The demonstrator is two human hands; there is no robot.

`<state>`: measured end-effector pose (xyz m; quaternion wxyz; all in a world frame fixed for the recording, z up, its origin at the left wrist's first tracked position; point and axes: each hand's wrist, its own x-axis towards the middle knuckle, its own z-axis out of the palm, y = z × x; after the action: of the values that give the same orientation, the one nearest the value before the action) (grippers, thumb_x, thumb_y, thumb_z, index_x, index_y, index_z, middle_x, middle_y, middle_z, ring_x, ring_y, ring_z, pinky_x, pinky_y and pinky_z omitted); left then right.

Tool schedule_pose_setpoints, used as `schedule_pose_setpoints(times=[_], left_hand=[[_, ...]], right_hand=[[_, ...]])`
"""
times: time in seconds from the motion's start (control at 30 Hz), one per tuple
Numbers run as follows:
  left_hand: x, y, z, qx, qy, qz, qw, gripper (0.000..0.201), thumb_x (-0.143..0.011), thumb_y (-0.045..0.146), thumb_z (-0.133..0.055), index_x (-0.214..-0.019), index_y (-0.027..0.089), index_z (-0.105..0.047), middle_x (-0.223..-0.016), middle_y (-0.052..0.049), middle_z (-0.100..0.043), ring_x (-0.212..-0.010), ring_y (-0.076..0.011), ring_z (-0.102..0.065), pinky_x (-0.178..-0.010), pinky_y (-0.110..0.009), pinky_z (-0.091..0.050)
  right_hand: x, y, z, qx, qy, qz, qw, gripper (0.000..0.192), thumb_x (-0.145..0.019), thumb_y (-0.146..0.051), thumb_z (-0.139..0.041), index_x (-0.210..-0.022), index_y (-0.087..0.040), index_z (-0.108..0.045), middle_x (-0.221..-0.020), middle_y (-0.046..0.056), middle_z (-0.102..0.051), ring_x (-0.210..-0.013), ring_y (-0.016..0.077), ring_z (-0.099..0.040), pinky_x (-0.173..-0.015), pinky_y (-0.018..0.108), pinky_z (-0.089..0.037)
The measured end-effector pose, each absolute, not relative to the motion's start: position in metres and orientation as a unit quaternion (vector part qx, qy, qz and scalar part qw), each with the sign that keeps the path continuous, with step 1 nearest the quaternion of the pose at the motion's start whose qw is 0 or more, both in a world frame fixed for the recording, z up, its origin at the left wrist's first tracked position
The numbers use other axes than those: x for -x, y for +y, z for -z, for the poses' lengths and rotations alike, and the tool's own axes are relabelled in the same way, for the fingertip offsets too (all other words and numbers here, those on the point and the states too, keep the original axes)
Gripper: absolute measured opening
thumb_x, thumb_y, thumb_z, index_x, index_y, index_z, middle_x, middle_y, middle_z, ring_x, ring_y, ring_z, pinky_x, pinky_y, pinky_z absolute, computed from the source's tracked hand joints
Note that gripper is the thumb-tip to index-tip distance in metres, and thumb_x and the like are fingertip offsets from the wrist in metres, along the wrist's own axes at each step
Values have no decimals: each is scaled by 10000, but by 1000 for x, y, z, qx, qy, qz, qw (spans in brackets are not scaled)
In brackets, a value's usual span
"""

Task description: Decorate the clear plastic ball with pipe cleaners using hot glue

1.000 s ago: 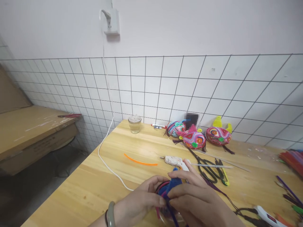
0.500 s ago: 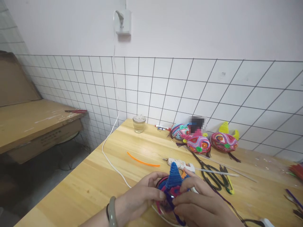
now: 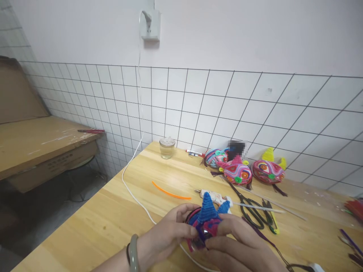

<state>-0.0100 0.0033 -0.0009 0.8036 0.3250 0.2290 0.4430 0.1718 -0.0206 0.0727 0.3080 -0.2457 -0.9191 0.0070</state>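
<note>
Between my hands is a round animal-head ornament [image 3: 209, 223] covered in blue, pink and purple fuzzy strips, with two pointed blue ears on top. My left hand [image 3: 171, 231] wraps its left side, thumb pressed on the front. On the right side my right hand [image 3: 241, 240] closes round it, fingertips on the front near a shiny dark patch. My fingers hide much of its lower face. Just behind it lies a white glue gun [image 3: 214, 197], partly covered by the ears.
Three similar finished ornaments [image 3: 237, 173] sit by the wall. Black scissors [image 3: 251, 207] and a yellow-green cutter [image 3: 273, 223] lie right of my hands. An orange strip [image 3: 171, 193], a lidded glass jar [image 3: 167, 148] and a white cable [image 3: 136, 198] are to the left.
My right hand has shifted slightly lower, and the ornament's second blue ear now shows more fully. The dark strand that hung below the ornament's front is no longer visible. My left hand keeps its hold.
</note>
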Motion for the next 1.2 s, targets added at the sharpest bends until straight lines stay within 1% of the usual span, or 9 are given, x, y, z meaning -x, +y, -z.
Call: schedule_pose_setpoints(times=[0.13, 0.3, 0.43, 0.57, 0.7, 0.87, 0.93, 1.07, 1.2], left_hand=[[11, 3, 0, -336, 210, -439, 807, 468, -551, 26, -696, -1005, 138, -678, -959, -75, -678, -861, -199, -605, -792, -318, -423], [12, 3, -4, -322, 185, -428, 824, 431, -603, 84, -719, -1028, 152, -679, -979, -78, -679, -900, -196, -600, -775, -282, -423], [15, 4, -2, -327, 164, -405, 838, 463, -637, 170, -746, -1091, 141, -661, -1045, -107, -674, -925, -212, -608, -776, -290, -435], [14, 5, 2, -322, 174, -418, 831, 458, -697, 357, -746, -1082, 123, -666, -1024, -131, -684, -944, -229, -623, -837, -334, -441], [10, 4, 4, -325, 213, -425, 817, 409, -676, 305, -773, -1036, 132, -683, -984, -114, -695, -865, -198, -641, -800, -320, -464], [8, 4, 4, -338, 234, -430, 804, 373, -683, 260, -762, -1020, 117, -694, -943, -110, -703, -810, -166, -640, -747, -271, -480], [7, 4, 5, -337, 239, -434, 800, 382, -671, 267, -773, -1016, 123, -694, -942, -108, -705, -808, -165, -640, -742, -270, -486], [7, 3, 6, -338, 251, -448, 789, 453, -626, 306, -808, -1023, 129, -684, -963, -121, -703, -828, -188, -640, -738, -300, -499], [7, 4, 5, -352, 245, -462, 776, 487, -619, 330, -815, -1039, 128, -675, -992, -128, -695, -877, -204, -635, -781, -319, -496]], right_hand=[[-171, -19, -67, 245, -916, 8, 318, 361, -993, -315, -374, -850, -283, -704, -723, 6, -710, -652, 119, -665, -621, 167, -561], [-173, -16, -69, 195, -940, 38, 278, 295, -977, -295, -430, -871, -229, -697, -800, 17, -749, -748, 130, -692, -689, 184, -571], [-173, -13, -65, 215, -917, 13, 336, 318, -978, -318, -424, -827, -217, -685, -793, 24, -753, -732, 127, -706, -666, 166, -574], [-172, -10, -61, 198, -904, 33, 378, 274, -968, -286, -459, -808, -218, -671, -751, 4, -754, -715, 116, -714, -757, 173, -563], [-171, -10, -60, 200, -908, 36, 367, 285, -978, -251, -433, -790, -215, -644, -747, -7, -753, -690, 101, -717, -823, 175, -545], [-169, -11, -65, 205, -904, 28, 374, 261, -976, -281, -445, -803, -219, -629, -729, -17, -749, -664, 89, -715, -857, 182, -534], [-168, -10, -69, 192, -908, 26, 370, 243, -976, -277, -448, -836, -214, -637, -732, -4, -753, -667, 94, -719, -827, 175, -544], [-168, -10, -70, 199, -901, 17, 385, 244, -983, -267, -429, -894, -200, -646, -753, 29, -756, -706, 109, -725, -694, 131, -560], [-173, -9, -62, 193, -906, -4, 377, 198, -970, -226, -458, -927, -173, -644, -801, 56, -751, -758, 118, -719, -721, 145, -559]])
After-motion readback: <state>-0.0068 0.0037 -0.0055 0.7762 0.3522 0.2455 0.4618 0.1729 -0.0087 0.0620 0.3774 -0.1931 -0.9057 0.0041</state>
